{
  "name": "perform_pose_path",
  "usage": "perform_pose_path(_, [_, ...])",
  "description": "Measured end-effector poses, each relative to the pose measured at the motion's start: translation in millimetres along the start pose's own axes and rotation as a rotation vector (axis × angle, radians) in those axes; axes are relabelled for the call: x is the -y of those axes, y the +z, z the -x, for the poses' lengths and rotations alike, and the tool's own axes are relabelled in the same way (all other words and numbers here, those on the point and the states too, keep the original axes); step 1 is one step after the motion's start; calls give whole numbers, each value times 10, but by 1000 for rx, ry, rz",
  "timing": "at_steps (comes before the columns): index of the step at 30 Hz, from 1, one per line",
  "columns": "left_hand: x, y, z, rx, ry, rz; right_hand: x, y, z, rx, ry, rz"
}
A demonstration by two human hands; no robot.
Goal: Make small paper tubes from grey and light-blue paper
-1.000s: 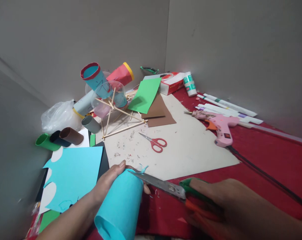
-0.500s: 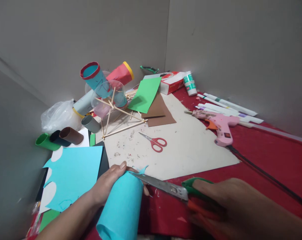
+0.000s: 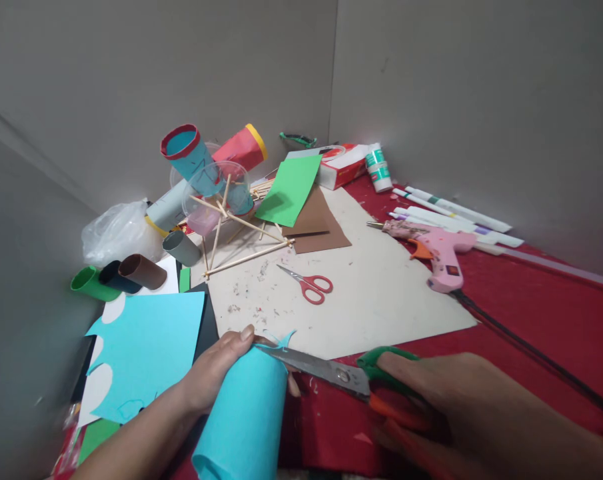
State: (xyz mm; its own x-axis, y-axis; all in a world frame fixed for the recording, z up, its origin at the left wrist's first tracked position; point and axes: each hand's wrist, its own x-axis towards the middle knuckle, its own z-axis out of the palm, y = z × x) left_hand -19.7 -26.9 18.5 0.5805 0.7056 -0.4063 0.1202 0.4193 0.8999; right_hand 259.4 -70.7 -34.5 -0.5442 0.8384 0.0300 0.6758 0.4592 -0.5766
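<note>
My left hand is wrapped round a rolled tube of turquoise paper at the bottom centre, thumb on top near its far rim. My right hand grips large scissors with green and orange handles. Their steel blades point left and meet the tube's far edge, where a thin curl of cut paper sticks up. Both hands are over the red cloth near the front edge.
A beige board holds small red scissors, brown and green sheets and a stick-and-cup model. A pink glue gun with its cord, markers and a glue bottle lie right. Paper tubes and a cut blue sheet lie left. Grey walls enclose the corner.
The scissors have slid a little leftward along the tube's rim, and my right hand has shifted slightly with them. The tube has barely moved.
</note>
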Motion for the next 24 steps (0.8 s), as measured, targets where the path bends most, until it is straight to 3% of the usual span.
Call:
perform_pose_path(7, [-20,39,-4,11,12,-24,9,-10,17,-2,1,-23])
perform_pose_path(12, [32,1,8,-45,-36,-4,-35,22,17,23,-4,5])
perform_pose_path(15, [40,18,16,19,-75,28,-51,42,-4,29,-10,32])
perform_pose_path(18, [65,28,7,60,-108,128,-60,58,-8,40,-18,59])
perform_pose_path(21, [141,-33,-48,60,-114,266,-107,70,0,-34,-25,80])
perform_pose_path(24, [234,-149,-144,125,-54,373,-195,55,-15,-95,68,88])
